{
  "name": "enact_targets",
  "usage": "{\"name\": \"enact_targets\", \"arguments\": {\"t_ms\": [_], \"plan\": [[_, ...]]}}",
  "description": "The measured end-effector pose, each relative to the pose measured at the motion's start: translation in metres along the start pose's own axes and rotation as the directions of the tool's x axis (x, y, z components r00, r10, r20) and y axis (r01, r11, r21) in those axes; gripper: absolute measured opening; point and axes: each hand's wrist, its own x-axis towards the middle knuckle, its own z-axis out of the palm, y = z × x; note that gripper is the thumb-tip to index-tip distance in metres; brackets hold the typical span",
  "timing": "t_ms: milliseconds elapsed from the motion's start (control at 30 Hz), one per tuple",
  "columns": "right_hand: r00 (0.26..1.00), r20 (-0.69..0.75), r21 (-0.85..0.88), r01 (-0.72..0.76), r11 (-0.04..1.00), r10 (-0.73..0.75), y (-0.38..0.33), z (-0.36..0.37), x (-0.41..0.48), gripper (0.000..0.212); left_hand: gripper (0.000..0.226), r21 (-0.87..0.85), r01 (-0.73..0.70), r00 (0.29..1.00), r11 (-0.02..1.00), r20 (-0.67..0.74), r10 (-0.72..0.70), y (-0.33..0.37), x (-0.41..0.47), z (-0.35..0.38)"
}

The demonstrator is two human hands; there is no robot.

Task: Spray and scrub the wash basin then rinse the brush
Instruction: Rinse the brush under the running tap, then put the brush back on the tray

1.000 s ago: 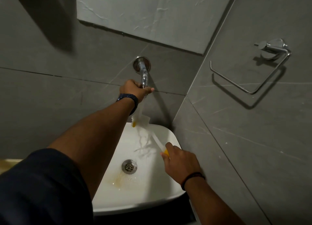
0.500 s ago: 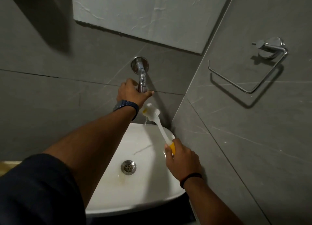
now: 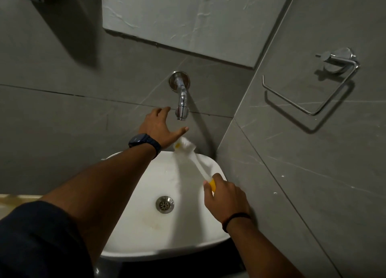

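The left hand, with a dark watch on its wrist, is spread wide with nothing in it, just beside the spout of the shiny wall tap and not touching it. The right hand is wrapped tight around the yellow end of the white brush, and the fluffy brush head sits right under the tap, over the back edge of the white wash basin. The round metal drain is lower down from the tap in the basin, and a metal towel ring hangs on the side wall, well away from the tap.
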Motion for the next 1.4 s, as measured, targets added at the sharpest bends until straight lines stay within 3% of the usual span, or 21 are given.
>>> {"name": "enact_targets", "arguments": {"t_ms": [367,500,733,900,1100,1267,1400], "plan": [[1.000,0.020,-0.012,0.007,1.000,-0.007,-0.002,0.002,-0.003,0.028,0.088,0.086,-0.053,0.999,0.995,0.008,0.053,-0.007,-0.005,-0.006],[0.999,-0.042,0.030,-0.021,0.999,0.023,-0.004,0.001,-0.004,0.026,0.089,0.111,-0.064,0.998,0.992,0.022,0.062,-0.008,-0.007,-0.005],[0.997,0.076,-0.033,0.018,0.999,-0.015,-0.004,0.013,-0.007,0.027,0.086,0.158,-0.064,0.998,0.985,0.036,0.059,-0.020,-0.014,-0.006],[0.997,0.076,-0.005,-0.014,1.000,0.014,-0.011,0.017,-0.009,0.028,0.085,0.173,-0.039,0.999,0.984,0.030,0.034,-0.034,-0.029,-0.013],[0.988,0.079,0.381,-0.151,0.912,0.131,-0.056,0.023,-0.017,0.031,0.080,0.106,0.117,0.992,0.987,-0.060,-0.111,-0.081,-0.094,-0.047],[0.980,0.171,0.561,-0.009,0.828,-0.104,-0.144,0.052,-0.028,0.023,0.069,0.176,0.394,0.911,0.902,-0.201,-0.359,-0.168,-0.184,-0.105],[0.879,0.220,0.596,0.223,0.771,-0.424,-0.233,0.084,-0.043,0.018,0.069,0.222,0.621,0.776,0.752,-0.311,-0.549,-0.248,-0.255,-0.156]]}}
